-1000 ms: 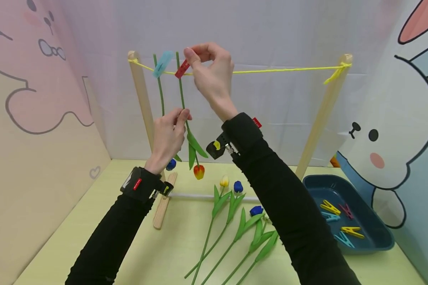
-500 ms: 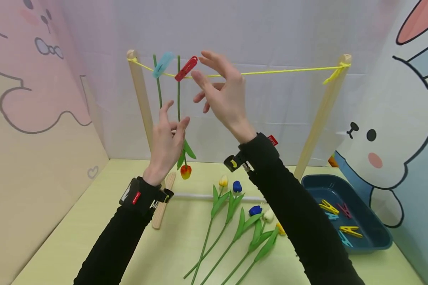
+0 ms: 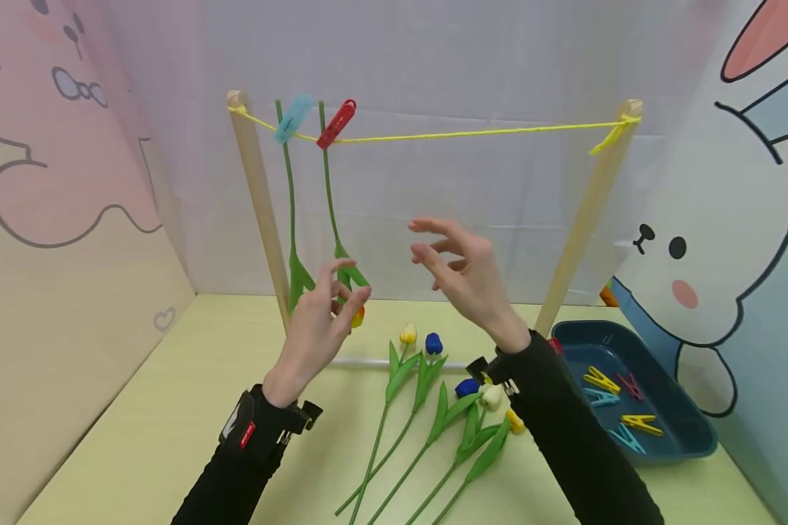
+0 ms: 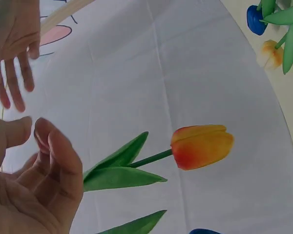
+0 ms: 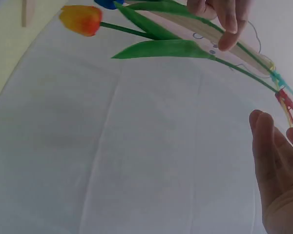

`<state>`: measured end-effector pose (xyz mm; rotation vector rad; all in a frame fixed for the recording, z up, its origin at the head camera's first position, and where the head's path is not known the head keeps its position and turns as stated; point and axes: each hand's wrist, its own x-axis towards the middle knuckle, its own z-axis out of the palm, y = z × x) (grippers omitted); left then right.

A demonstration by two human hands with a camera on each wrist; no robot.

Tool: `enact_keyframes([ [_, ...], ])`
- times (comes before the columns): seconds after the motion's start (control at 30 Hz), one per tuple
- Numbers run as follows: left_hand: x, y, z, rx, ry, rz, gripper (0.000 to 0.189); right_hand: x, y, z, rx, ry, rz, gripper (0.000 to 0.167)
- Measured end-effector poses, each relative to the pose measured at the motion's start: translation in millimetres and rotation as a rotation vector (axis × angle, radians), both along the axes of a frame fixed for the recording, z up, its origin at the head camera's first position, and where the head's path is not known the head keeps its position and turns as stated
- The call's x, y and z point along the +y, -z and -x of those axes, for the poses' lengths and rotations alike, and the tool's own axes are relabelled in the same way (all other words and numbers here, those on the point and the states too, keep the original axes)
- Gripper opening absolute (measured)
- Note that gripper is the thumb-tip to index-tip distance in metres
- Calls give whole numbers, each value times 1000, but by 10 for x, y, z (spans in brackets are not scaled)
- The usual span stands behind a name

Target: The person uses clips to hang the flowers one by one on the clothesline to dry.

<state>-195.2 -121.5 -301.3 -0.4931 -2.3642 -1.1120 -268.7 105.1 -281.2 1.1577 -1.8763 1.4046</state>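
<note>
An orange-red tulip [image 4: 202,147] hangs head down from the yellow line [image 3: 473,133], its stem clipped by a red clothespin [image 3: 336,125]. To its left a blue clothespin [image 3: 295,119] holds a second stem, whose leaves [image 3: 298,279] show above my left hand; its blue flower only peeks in at the wrist views' edges. My left hand [image 3: 315,328], fingers loosely bent and holding nothing, overlaps the orange-red tulip in the head view. Further right, my right hand [image 3: 466,277] hangs below the line with relaxed fingers and nothing in its grasp.
Several tulips, including a yellow one [image 3: 408,334] and a blue one [image 3: 434,343], lie on the table [image 3: 138,408]. A dark blue tray [image 3: 696,437] with several clothespins stands at the right. Wooden posts [image 3: 581,226] carry the line.
My right hand has let go of the red clothespin and moved down and right. My left hand has released the orange-red tulip's stem and lowered. The tulip now hangs from the line.
</note>
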Motion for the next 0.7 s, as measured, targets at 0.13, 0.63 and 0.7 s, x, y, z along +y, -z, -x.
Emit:
enact_keyframes([
  [0.13, -37, 181, -44, -55, 49, 119, 30, 418, 902, 522, -13, -6, -43, 47],
  [0.63, 3, 829, -123, -311, 184, 218, 21, 1182, 751, -543, -95, 390, -237, 24],
  [0.7, 8, 881, -125, -325, 196, 232, 22, 1294, 795, -566, -89, 408, -244, 25],
])
